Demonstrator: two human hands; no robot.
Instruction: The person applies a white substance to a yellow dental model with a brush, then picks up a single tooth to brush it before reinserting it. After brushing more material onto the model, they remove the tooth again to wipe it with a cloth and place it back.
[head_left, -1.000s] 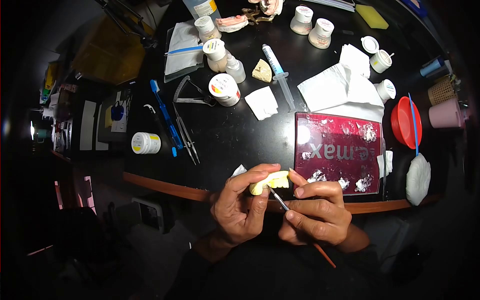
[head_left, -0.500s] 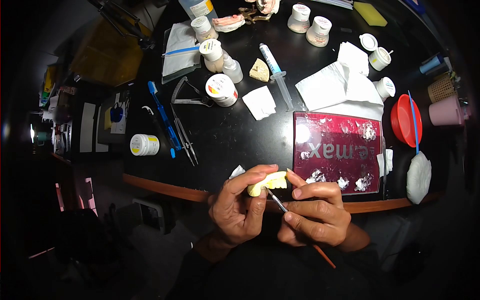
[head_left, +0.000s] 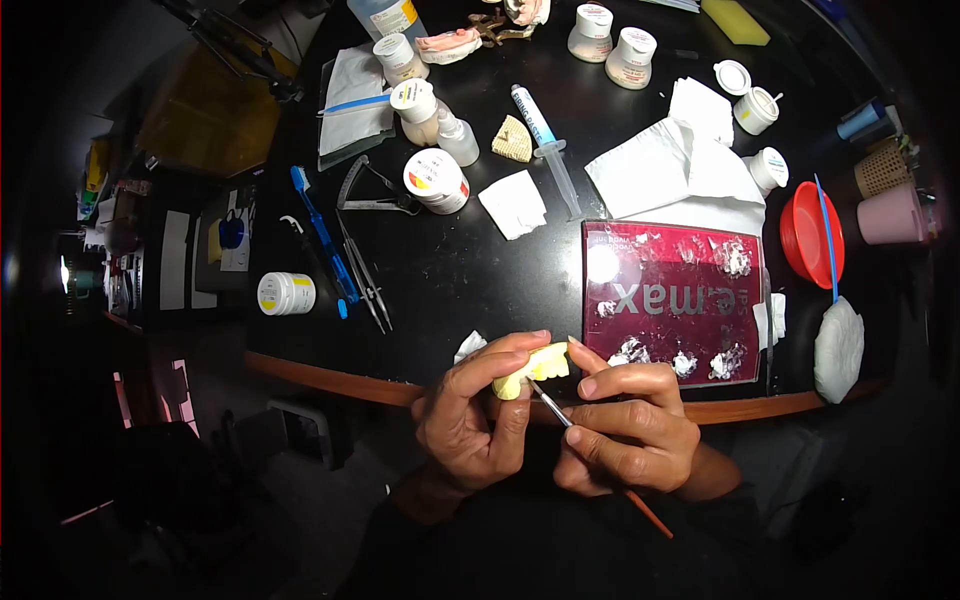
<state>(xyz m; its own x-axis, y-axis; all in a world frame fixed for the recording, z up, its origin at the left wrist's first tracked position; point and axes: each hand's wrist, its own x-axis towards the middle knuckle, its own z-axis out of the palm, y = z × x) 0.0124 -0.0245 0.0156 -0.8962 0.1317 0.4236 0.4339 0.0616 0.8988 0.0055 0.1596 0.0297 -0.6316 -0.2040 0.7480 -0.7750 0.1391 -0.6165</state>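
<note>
My left hand [head_left: 475,415] pinches a yellow dental model [head_left: 533,370] between fingers and thumb, above the table's front edge. My right hand [head_left: 640,430] is closed around a thin brush [head_left: 552,408] with a metal ferrule and a reddish handle; its tip touches or nearly touches the model's lower side. One right fingertip is at or close to the model's right end. Just behind the right hand lies a dark red slab [head_left: 660,270] with blobs of white paste. A crumpled white tissue [head_left: 471,347] is beside my left fingers.
Labelled jars [head_left: 436,181], a syringe [head_left: 545,150], tweezers [head_left: 366,280], a blue toothbrush [head_left: 325,240] and a white-lidded jar [head_left: 287,293] lie behind and left. White tissues [head_left: 650,170], a red bowl [head_left: 803,235] and a round white pad [head_left: 838,350] are at the right.
The table objects appear shifted slightly left and up in the view. The model is tilted a little differently in my left hand, and the brush tip has moved slightly left with it.
</note>
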